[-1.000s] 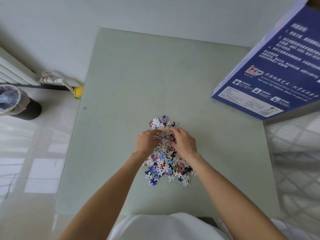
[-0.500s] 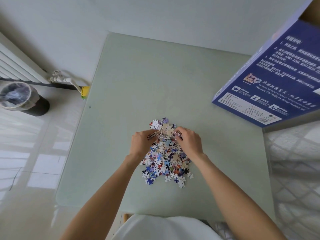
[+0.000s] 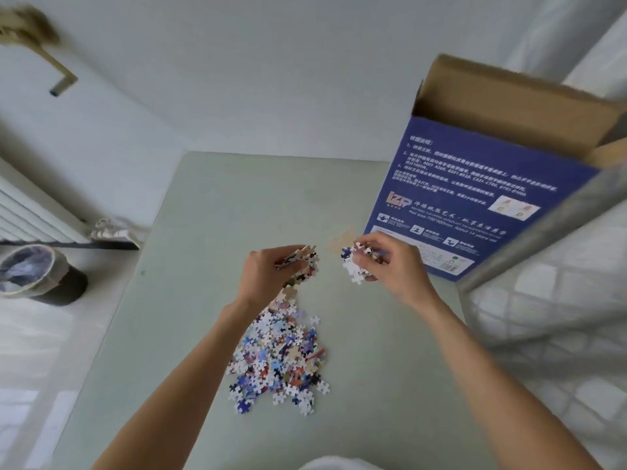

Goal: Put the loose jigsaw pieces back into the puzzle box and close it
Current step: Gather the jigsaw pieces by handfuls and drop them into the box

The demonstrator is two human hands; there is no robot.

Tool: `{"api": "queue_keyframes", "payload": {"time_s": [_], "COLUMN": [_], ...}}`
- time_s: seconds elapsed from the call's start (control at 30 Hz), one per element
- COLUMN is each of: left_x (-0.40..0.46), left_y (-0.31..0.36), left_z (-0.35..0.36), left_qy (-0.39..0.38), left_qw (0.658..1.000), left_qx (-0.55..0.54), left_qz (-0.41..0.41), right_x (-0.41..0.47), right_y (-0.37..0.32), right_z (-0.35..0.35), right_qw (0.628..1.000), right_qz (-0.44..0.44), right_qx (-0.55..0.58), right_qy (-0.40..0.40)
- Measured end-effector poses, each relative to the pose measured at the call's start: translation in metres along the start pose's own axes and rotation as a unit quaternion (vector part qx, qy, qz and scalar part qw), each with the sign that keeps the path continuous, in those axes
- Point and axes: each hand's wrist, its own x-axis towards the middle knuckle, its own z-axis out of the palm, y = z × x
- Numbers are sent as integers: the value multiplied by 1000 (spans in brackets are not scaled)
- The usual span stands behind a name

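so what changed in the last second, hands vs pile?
Both hands came up off the pile, each now gripping a clutch of pieces: left hand beside right hand, which is nearer the puzzle box. A few pieces trail from the left handful. The rest of the pile stayed on the table; box still open.

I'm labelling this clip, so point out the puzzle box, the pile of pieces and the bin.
puzzle box (image 3: 454, 184): head view, blue printed side.
pile of pieces (image 3: 278, 361): head view, middle.
bin (image 3: 51, 286): head view, dark outer wall.

Bare forearms, white garment below
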Motion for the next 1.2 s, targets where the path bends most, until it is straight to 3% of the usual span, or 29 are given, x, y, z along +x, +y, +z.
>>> {"api": "queue_keyframes", "payload": {"time_s": [0.27, 0.4, 0.53, 0.67, 0.8, 0.93, 1.03, 1.2], "left_x": [88, 124, 156, 185, 210, 227, 227, 224], "left_y": [142, 188, 222, 245, 253, 256, 258, 255], "left_z": [12, 21, 31, 46, 64, 74, 77, 79], "left_qy": [-9, -1, 16, 17, -17, -99, -159, -218], "left_qw": [981, 968, 954, 940, 922, 864, 850, 867], "left_qx": [-58, -88, -107, -111, 6, 164, 224, 236], "left_qz": [183, 237, 280, 323, 387, 465, 449, 380], "right_x": [48, 84, 98, 105, 108, 106, 104, 102], "right_y": [-73, -59, -41, -21, -11, -9, -8, -7], "right_z": [-173, -216, -224, -229, -234, -236, -236, -233], "right_qw": [974, 938, 903, 909, 922, 925, 921, 921], "right_qz": [-129, -129, -157, -141, -131, -126, -132, -129], "right_qx": [-38, -217, -349, -362, -349, -346, -346, -337], "right_qy": [181, 236, 196, 151, 106, 98, 116, 144]}}
